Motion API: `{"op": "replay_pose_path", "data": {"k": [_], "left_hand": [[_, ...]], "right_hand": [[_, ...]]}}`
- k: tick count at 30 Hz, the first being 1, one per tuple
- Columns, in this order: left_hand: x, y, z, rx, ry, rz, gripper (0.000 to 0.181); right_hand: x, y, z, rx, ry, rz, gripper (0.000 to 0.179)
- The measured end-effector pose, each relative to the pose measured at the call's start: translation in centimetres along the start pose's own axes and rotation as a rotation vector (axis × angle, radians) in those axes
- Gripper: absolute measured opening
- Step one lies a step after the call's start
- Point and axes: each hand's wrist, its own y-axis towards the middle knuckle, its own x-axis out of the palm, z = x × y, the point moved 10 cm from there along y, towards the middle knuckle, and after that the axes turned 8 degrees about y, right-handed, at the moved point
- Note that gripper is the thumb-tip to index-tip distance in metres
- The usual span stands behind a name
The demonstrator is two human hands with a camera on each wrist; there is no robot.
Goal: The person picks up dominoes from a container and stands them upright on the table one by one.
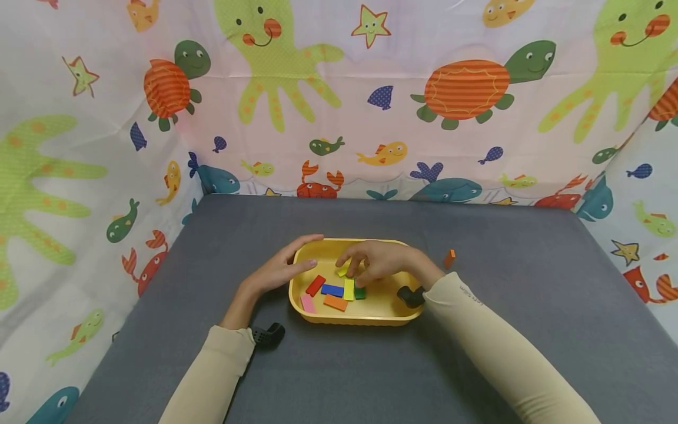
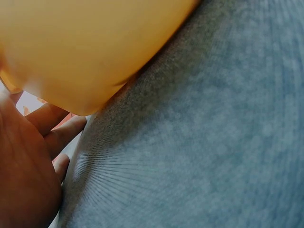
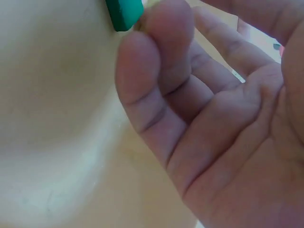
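Observation:
A yellow tub (image 1: pixel 381 321) stands on the table with several small blocks inside. My left hand (image 1: pixel 283 265) rests at the tub's left end, thumb over the rim and fairly straight fingers outside; the left wrist view shows the fingers (image 2: pixel 47 128) beside its wall. Inside the tub, my right hand (image 1: pixel 378 259) hovers with bent, spread fingers and no block visibly gripped. Below its fingers lie a yellow block (image 1: pixel 348 290), a green block (image 1: pixel 361 293) and another yellow block (image 1: pixel 342 271), partly covered. The green block (image 3: pixel 124 14) shows near the fingertips in the right wrist view.
A red block (image 1: pixel 315 285), a blue block (image 1: pixel 332 290), an orange block (image 1: pixel 335 302) and a pink block (image 1: pixel 308 303) lie in the tub's left half. One orange block (image 1: pixel 449 259) is on the grey table (image 1: pixel 349 365), right of the tub. A printed curtain (image 1: pixel 339 94) encloses the back and sides.

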Motion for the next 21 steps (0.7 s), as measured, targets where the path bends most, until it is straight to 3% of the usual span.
{"op": "replay_pose_path", "data": {"k": [5, 9, 15, 21], "left_hand": [[0.0, 0.0, 0.1, 0.008, 0.001, -0.001, 0.058], [-0.1, 0.0, 0.1, 0.009, -0.005, -0.002, 0.058], [0.0, 0.0, 0.0, 0.007, -0.006, -0.007, 0.058], [0.0, 0.1, -0.2, 0.001, -0.007, -0.003, 0.057]], "right_hand": [[-1.0, 0.0, -1.1, -0.093, -0.154, 0.114, 0.044], [-1.7, 0.1, -1.4, -0.106, -0.225, 0.185, 0.040], [-1.5, 0.3, -1.0, -0.064, -0.265, 0.201, 0.041], [-0.9, 0.4, -1.1, -0.055, -0.208, 0.172, 0.040]]}}
